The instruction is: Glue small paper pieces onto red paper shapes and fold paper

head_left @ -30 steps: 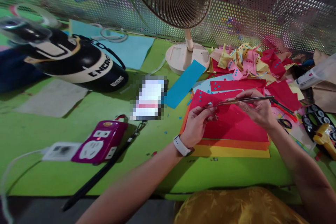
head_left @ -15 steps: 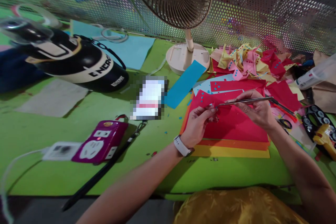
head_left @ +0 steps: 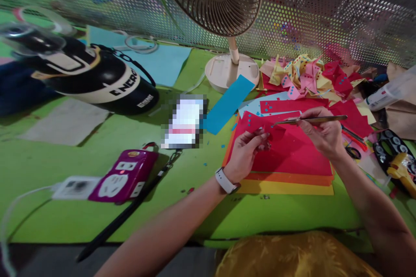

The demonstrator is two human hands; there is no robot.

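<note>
Over a stack of red, orange and yellow sheets (head_left: 299, 156), my left hand (head_left: 248, 149) pinches a small red paper piece (head_left: 255, 121) that has blue dots on it. My right hand (head_left: 320, 134) is closed on metal tweezers (head_left: 328, 119), whose tip points left and lies just over the red paper, near my left fingers. Whether the tip touches the paper is hard to tell. Behind the hands lie a red strip (head_left: 292, 105) with small blue bits and a blue paper strip (head_left: 230, 104).
A fan (head_left: 232, 69) stands behind the sheets. Crumpled dotted papers (head_left: 307, 75) lie at the back right, scissors (head_left: 354, 137) and a yellow tool (head_left: 403, 171) at the right. A black bottle (head_left: 110, 78), a blurred phone (head_left: 186, 121) and a purple power socket (head_left: 125, 175) are leftward.
My right hand has shifted slightly right with the tweezers, and their tip has moved a little away from my left fingertips. My left hand has hardly moved.
</note>
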